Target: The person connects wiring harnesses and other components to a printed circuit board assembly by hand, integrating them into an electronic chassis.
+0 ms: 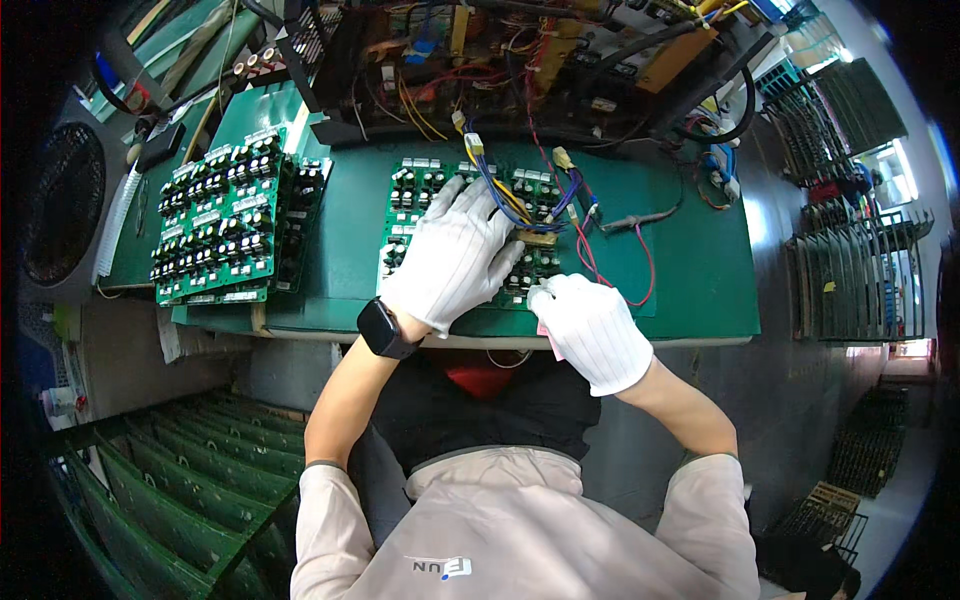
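A green circuit board [400,215] packed with black and white components lies on the bench in front of me. My left hand [455,255], in a white striped glove, rests over its middle with the fingers stretched out and apart. At the board's near right corner my right hand [592,335], gloved the same way, has its fingertips pinched together. A small pink slip [551,343] pokes out from under that hand; the glove hides most of it. A bundle of blue and yellow wires [503,200] with white plugs crosses the board beside my left fingers.
Stacked circuit boards [220,225] stand on the green bench top [345,260] at the left. An open equipment frame [520,75] full of wiring fills the back. Right of the board lie a probe lead [640,217] and a red wire [652,265]. A green slotted rack [180,480] sits lower left.
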